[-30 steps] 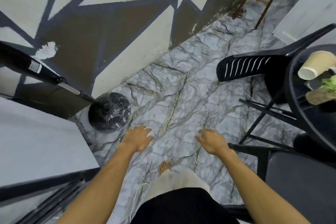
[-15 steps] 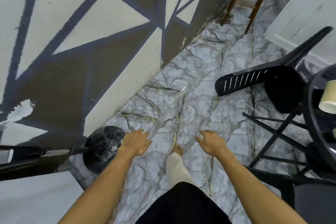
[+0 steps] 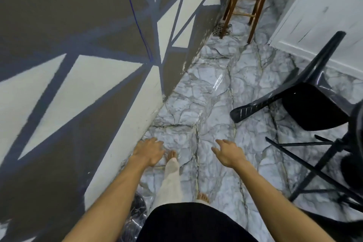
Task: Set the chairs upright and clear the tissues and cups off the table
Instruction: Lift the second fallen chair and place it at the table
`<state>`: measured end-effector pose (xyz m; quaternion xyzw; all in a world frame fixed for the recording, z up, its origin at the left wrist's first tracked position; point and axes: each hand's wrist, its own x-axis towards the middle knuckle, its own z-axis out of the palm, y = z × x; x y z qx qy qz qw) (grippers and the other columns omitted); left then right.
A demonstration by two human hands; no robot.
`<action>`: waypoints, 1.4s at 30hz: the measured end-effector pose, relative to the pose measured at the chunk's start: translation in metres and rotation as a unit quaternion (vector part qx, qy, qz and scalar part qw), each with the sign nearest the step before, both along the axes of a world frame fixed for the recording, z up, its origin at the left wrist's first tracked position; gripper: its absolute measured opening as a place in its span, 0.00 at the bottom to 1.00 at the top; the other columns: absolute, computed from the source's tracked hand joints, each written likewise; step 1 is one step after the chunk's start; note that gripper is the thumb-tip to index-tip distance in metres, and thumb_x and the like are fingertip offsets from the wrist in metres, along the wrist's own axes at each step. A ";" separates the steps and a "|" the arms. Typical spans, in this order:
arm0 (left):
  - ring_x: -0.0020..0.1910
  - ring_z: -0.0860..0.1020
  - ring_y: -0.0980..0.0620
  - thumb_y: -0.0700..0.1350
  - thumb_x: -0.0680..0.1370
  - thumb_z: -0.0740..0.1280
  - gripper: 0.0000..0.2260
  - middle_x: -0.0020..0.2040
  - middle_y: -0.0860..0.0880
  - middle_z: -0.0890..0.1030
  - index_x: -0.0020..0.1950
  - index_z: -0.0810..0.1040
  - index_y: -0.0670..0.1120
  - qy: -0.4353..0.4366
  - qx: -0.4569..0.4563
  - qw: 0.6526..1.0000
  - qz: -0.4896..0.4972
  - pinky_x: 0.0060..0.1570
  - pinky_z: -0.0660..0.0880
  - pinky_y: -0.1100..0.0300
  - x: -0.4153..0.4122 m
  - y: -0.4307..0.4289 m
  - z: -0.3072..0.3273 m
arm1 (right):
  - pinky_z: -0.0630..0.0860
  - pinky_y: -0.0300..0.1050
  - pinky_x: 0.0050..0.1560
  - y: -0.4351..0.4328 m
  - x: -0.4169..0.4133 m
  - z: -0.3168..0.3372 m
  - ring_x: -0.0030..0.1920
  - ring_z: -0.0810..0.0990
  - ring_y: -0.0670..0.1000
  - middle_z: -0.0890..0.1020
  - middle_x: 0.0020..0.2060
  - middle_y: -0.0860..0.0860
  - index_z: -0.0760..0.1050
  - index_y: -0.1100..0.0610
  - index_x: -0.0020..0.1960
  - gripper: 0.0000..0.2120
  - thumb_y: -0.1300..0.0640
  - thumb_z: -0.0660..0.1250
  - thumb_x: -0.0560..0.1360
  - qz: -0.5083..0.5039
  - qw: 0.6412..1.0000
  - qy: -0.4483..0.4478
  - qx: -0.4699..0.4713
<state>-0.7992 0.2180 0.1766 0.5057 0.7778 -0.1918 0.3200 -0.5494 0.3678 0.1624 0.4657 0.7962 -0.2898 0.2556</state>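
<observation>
A black plastic chair (image 3: 306, 102) lies tipped on the marble floor at the right, its slatted back pointing left and its thin legs (image 3: 306, 167) sticking out toward me. My left hand (image 3: 149, 151) is stretched out low in front of me, empty, fingers apart. My right hand (image 3: 228, 152) is also held out, empty, fingers spread, well short of the chair's back. The dark round table's edge (image 3: 356, 116) only shows at the right border. No cups or tissues are in view.
A wall painted with grey, brown and cream triangles (image 3: 82, 76) runs close along my left. A wooden ladder (image 3: 245, 0) leans at the far end of the passage. A white panel (image 3: 322, 12) stands at the right. A dark round base (image 3: 137, 206) sits by my left leg.
I have walked forward along the wall. The round base has slid back beside my leg, the chair is nearer, and the cup and table top have left the view. Both hands stay empty.
</observation>
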 end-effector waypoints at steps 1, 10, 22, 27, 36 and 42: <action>0.72 0.67 0.44 0.57 0.83 0.51 0.22 0.76 0.48 0.66 0.75 0.66 0.53 0.000 -0.005 1.000 -0.015 0.69 0.64 0.47 -0.014 0.017 -0.001 | 0.63 0.57 0.70 0.010 -0.012 -0.001 0.74 0.61 0.58 0.64 0.75 0.55 0.60 0.52 0.76 0.26 0.41 0.51 0.82 -0.014 1.000 0.003 0.001; 0.66 0.71 0.43 0.57 0.82 0.51 0.20 0.70 0.46 0.72 0.68 0.73 0.51 -0.033 -0.016 0.988 -0.150 0.63 0.67 0.47 -0.123 0.165 0.004 | 0.66 0.55 0.67 0.078 -0.098 0.003 0.71 0.66 0.59 0.69 0.72 0.54 0.63 0.53 0.74 0.25 0.43 0.52 0.82 -0.161 0.987 0.025 -0.007; 0.70 0.69 0.44 0.57 0.83 0.51 0.22 0.73 0.47 0.69 0.74 0.68 0.52 0.003 -0.026 0.951 -0.307 0.67 0.66 0.46 -0.166 0.369 -0.004 | 0.68 0.54 0.66 0.201 -0.140 -0.010 0.70 0.68 0.58 0.71 0.70 0.54 0.65 0.54 0.73 0.26 0.40 0.52 0.81 -0.277 0.960 0.023 -0.020; 0.71 0.68 0.43 0.58 0.83 0.51 0.22 0.74 0.46 0.67 0.74 0.67 0.52 0.010 -0.052 0.931 -0.362 0.68 0.64 0.44 -0.159 0.464 -0.002 | 0.67 0.52 0.66 0.273 -0.141 -0.010 0.71 0.67 0.58 0.69 0.72 0.57 0.63 0.55 0.75 0.26 0.44 0.54 0.82 -0.322 0.946 0.037 -0.025; 0.70 0.69 0.43 0.59 0.82 0.52 0.22 0.73 0.46 0.68 0.73 0.68 0.52 0.015 -0.066 0.889 -0.452 0.68 0.65 0.44 -0.123 0.618 0.005 | 0.72 0.56 0.62 0.373 -0.121 -0.005 0.65 0.73 0.60 0.75 0.66 0.57 0.69 0.55 0.69 0.23 0.42 0.57 0.80 -0.430 0.901 0.048 -0.017; 0.74 0.65 0.44 0.58 0.83 0.53 0.23 0.77 0.47 0.64 0.77 0.64 0.53 0.020 -0.076 0.846 -0.527 0.71 0.63 0.46 -0.089 0.708 0.005 | 0.72 0.55 0.60 0.415 -0.106 -0.008 0.64 0.72 0.59 0.75 0.65 0.56 0.70 0.52 0.68 0.22 0.42 0.56 0.80 -0.506 0.862 0.040 -0.022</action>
